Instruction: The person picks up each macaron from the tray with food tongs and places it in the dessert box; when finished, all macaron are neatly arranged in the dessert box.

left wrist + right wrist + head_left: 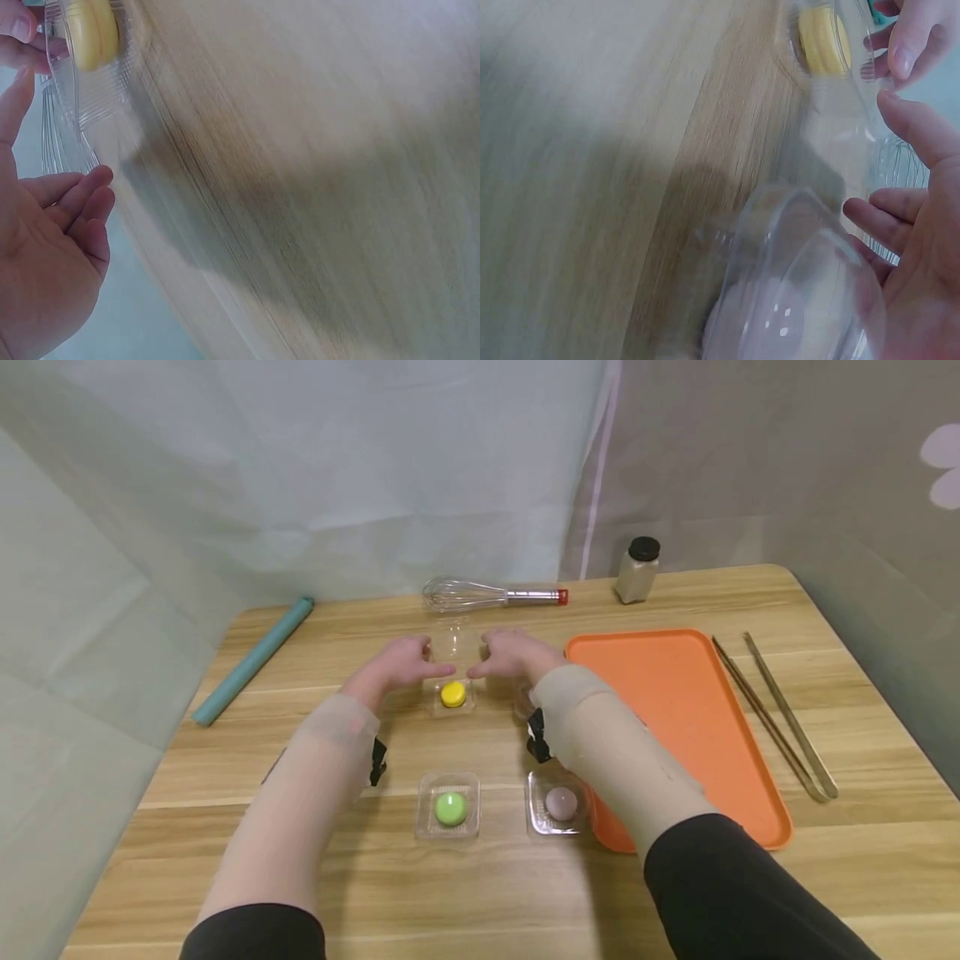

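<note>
A yellow macaron (453,694) sits in a small clear plastic box (438,708), whose hinged lid (453,642) stands raised on the far side. My left hand (403,662) is at the left of that lid, thumb pointing inward, fingers loosely bent with their tips near the clear plastic in the left wrist view. Mirroring it at the right is my right hand (517,653), its thumb and fingers apart. The two thumbs point toward each other above the macaron. Under the right wrist, another clear box (769,217) with a pale pink macaron (757,322) is partly hidden in the head view.
Nearer me are clear boxes with a green macaron (451,808) and a pale lilac macaron (561,803). An orange tray (675,710) lies right, beside metal tongs (787,718). Behind are a whisk (487,596) and a black-capped jar (637,572); a teal roll (255,660) lies left.
</note>
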`<state>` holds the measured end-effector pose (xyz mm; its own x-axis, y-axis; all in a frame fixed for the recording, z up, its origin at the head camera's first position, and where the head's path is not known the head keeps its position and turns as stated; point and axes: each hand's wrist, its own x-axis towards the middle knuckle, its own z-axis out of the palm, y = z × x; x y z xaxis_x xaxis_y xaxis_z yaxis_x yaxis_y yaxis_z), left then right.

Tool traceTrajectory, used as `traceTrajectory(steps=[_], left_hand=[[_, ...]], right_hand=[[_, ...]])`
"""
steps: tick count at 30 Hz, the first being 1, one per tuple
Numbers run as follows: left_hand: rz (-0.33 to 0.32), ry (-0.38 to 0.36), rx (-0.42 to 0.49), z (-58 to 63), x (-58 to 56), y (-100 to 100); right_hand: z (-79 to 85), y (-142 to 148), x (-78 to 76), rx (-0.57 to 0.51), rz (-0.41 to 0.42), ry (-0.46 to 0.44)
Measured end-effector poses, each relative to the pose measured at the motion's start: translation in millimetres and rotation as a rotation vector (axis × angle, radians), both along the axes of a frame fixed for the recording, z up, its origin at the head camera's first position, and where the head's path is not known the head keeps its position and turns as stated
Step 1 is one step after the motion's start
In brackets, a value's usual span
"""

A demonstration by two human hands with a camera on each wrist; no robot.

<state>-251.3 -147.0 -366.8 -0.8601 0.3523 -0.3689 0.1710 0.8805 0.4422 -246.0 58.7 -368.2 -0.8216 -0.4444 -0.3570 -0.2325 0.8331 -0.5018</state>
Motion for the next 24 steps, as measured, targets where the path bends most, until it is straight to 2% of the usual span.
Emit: traceTrajectory(steps=[5,10,13,18,24], left_hand=[[0.005,0.013,0.014,1.0,1.0,1.3],[0.005,0.039,0.033,1.1,-1.0,-0.4],[0.03,0.044,0.067,1.2,-1.6,-2.5],[0.126,0.013,0.228,2.4,-2.1,-5.6],[0.218,0.049,0.368,6.2,-2.3,-4.2]], right_hand=[[0.4,-1.5,0.2,-0.013,0.007,-0.001],[3.0,0.9,2.6,-0.073,-0.006,-0.014],[4.2,2.6,4.5,-0.113,0.002,-0.01],[4.4,6.8,6.0,-0.184,-0.009,0.034],[6.1,10.7,9.1,-0.239,-0.035,0.06]])
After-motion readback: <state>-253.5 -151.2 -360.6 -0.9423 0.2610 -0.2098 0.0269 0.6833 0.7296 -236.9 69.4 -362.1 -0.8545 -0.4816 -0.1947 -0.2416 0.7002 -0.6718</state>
